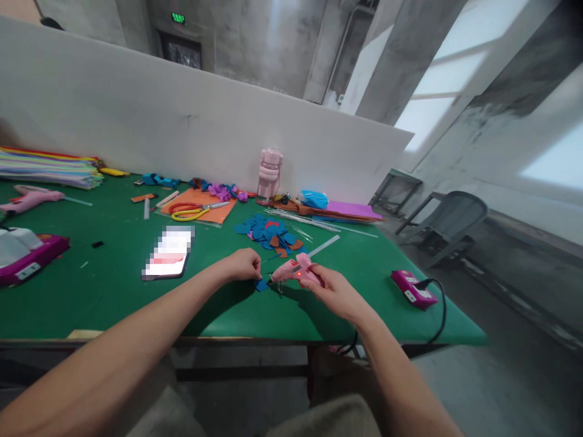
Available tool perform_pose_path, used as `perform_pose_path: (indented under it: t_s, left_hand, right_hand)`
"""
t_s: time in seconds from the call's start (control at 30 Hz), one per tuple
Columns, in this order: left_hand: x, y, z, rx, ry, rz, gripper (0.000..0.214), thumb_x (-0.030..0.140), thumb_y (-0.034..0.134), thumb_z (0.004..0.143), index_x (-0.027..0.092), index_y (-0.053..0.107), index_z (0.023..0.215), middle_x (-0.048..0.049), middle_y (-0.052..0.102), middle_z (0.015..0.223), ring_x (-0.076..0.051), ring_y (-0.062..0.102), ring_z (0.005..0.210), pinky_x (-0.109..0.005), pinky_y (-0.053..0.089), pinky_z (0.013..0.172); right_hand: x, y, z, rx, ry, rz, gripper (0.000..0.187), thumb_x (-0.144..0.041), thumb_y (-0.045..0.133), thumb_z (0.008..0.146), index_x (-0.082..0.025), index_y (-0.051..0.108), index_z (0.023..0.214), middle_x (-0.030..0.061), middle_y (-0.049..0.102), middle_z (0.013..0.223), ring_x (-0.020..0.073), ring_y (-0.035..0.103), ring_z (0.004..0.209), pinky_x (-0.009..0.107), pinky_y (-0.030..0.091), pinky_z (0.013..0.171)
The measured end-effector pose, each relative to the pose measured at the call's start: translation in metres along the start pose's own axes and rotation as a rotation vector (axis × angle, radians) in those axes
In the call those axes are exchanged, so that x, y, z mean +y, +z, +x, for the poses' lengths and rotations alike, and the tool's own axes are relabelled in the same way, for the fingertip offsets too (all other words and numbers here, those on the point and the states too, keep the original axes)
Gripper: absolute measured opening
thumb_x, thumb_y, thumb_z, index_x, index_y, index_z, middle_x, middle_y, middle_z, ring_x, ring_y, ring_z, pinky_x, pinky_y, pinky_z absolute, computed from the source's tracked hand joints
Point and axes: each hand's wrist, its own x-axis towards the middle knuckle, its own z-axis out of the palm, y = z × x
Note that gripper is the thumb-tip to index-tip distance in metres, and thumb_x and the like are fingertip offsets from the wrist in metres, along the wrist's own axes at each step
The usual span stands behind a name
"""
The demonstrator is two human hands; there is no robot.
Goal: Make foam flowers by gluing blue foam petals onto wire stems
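My right hand (pixel 334 290) is wrapped round the handle of a pink hot glue gun (pixel 291 269), whose small light glows orange. A clear glue stick (pixel 325 245) pokes out of its back end. The gun's nozzle points left and meets, or nearly meets, a small blue cut-out piece (pixel 262 284). With its fingers pinched together, my left hand (pixel 245 265) holds that piece low over the table; its fingertips are partly hidden. Just beyond both hands lies a loose pile of blue cut-out pieces (pixel 266 230), with a few brown and red ones among them.
On the green table (pixel 218 318) lie a phone (pixel 168 252), yellow-handled scissors (pixel 195 210) on orange sheets, thin wires (pixel 300 218) and purple power strips (pixel 413 289). A pink cup-like object (pixel 269 173) stands by the white partition (pixel 204 121). Another pink glue gun (pixel 31 198) rests far left.
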Motion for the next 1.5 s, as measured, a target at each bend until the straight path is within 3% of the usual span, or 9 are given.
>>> perform_pose_path:
  t_s: [0.37, 0.7, 1.5]
  left_hand:
    - [0.003, -0.001, -0.002, -0.007, -0.002, 0.020, 0.007, 0.022, 0.060, 0.058, 0.016, 0.061, 0.058, 0.0024, 0.056, 0.053, -0.010, 0.049, 0.055, -0.020, 0.031, 0.049]
    - [0.001, -0.001, 0.000, -0.002, 0.018, 0.005, 0.005, 0.021, 0.059, 0.056, 0.016, 0.060, 0.055, 0.0028, 0.056, 0.053, -0.010, 0.048, 0.055, -0.020, 0.031, 0.048]
    - [0.002, 0.001, 0.001, 0.005, 0.012, 0.015, 0.006, 0.020, 0.059, 0.058, 0.015, 0.061, 0.057, 0.0028, 0.055, 0.053, -0.010, 0.047, 0.053, -0.020, 0.030, 0.047]
  right_hand:
    - [0.000, -0.005, 0.000, -0.038, 0.053, 0.190, 0.029, -0.041, 0.044, 0.083, -0.015, 0.054, 0.087, -0.0005, 0.050, 0.068, 0.0101, 0.044, 0.055, 0.022, 0.034, 0.051]
    - [-0.005, 0.007, 0.001, -0.038, -0.018, 0.073, 0.026, -0.036, 0.046, 0.082, -0.014, 0.056, 0.091, 0.0007, 0.054, 0.071, 0.0111, 0.043, 0.060, 0.022, 0.032, 0.055]
    - [-0.006, 0.011, 0.003, -0.029, -0.037, 0.027, 0.023, -0.035, 0.046, 0.082, -0.014, 0.054, 0.086, 0.0002, 0.053, 0.071, 0.0115, 0.043, 0.061, 0.023, 0.030, 0.056]
